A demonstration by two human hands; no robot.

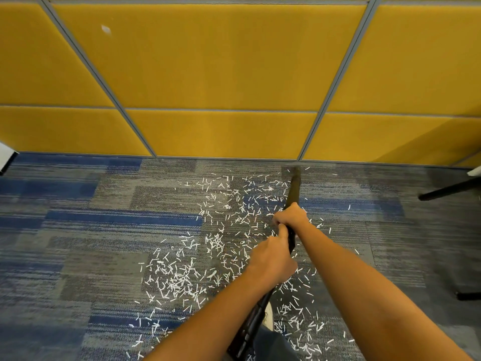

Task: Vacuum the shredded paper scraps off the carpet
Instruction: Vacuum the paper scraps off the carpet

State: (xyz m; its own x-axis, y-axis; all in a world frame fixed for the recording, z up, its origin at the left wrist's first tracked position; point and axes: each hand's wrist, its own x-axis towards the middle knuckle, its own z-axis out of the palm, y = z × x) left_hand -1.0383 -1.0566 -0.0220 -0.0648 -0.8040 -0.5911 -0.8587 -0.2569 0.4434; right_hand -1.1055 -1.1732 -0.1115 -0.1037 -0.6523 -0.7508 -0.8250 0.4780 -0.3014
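At 6 o'clock, nearest the camera, the lower end of a dark wand runs up between both forearms. The left hand curls around it just right of centre. Just beyond, toward 12 o'clock, the right hand also grips it, close to the left, fingers wrapped round. From there the wand slants on toward 12 o'clock. Its blurred tip reaches the carpet near the foot of the partition.

White scraps lie strewn over the grey and blue carpet, from 6 o'clock up past both hands, thickest at 9 o'clock of the left hand. Few lie at 3 o'clock of the wand. A black chair leg stands at far 3 o'clock. The yellow partition fills the far view.
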